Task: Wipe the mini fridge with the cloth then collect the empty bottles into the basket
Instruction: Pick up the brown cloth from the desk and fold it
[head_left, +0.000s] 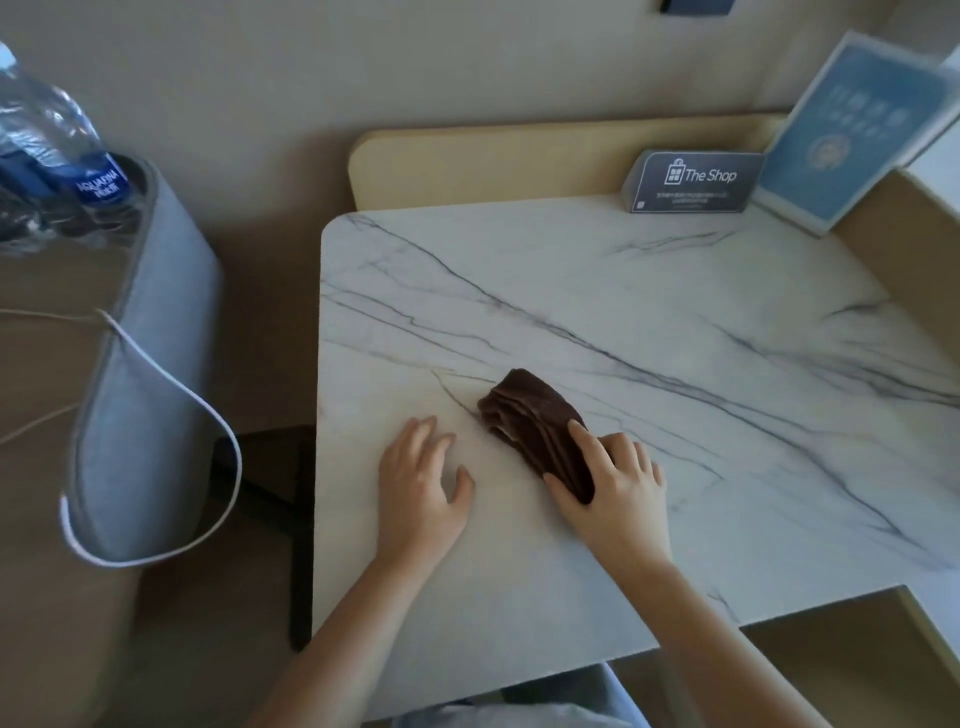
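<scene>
A white marble-patterned worktop with grey veining (649, 322) fills the centre of the view, with a pale wooden panel (493, 156) standing behind its far edge. A folded dark brown cloth (530, 415) lies on the near-centre of the worktop, its layered edges facing left. The right hand (613, 493) rests on the near end of this cloth, palm down; its grip is spread, with the fingers laid flat over the fabric and the thumb alongside the near edge, pressing rather than pinching. The left hand (421, 488) lies flat on the bare worktop just to the left of the cloth, apart from it, its grip likewise spread and holding nothing. Both forearms are bare. At the far right corner of the worktop stand a small dark grey sign reading "The Shop" (696, 182) and, just beside it, a taller blue-and-white card in a clear stand (852, 135), tilted back. To the left of the worktop, on the floor, stands a light grey fabric basket with white trim and a white cord handle (150, 395). Clear plastic bottles with blue Aquafina labels (57, 150) sit in the basket's far end, rising above its rim. The mini fridge cannot be identified in this view.
</scene>
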